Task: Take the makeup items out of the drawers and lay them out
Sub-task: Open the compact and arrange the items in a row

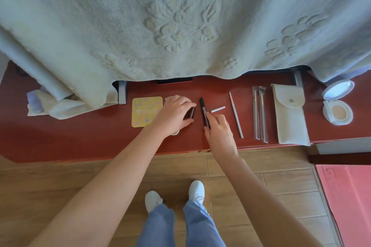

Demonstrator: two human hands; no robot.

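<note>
Your left hand (174, 115) grips the dark case (190, 113); your right hand (219, 136) pinches the black pen (204, 110). Lay both parallel to the thin pencil (236, 115), evenly spaced, back from the counter (80, 142) front edge.

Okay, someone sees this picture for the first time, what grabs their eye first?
Likely the two hands at the centre of the red-brown surface: the left hand grips a small dark case, and the right hand pinches a black pen beside it. Next comes the huge pale embossed blanket draped across the top half, then the open compact at the far right of the row.
</note>
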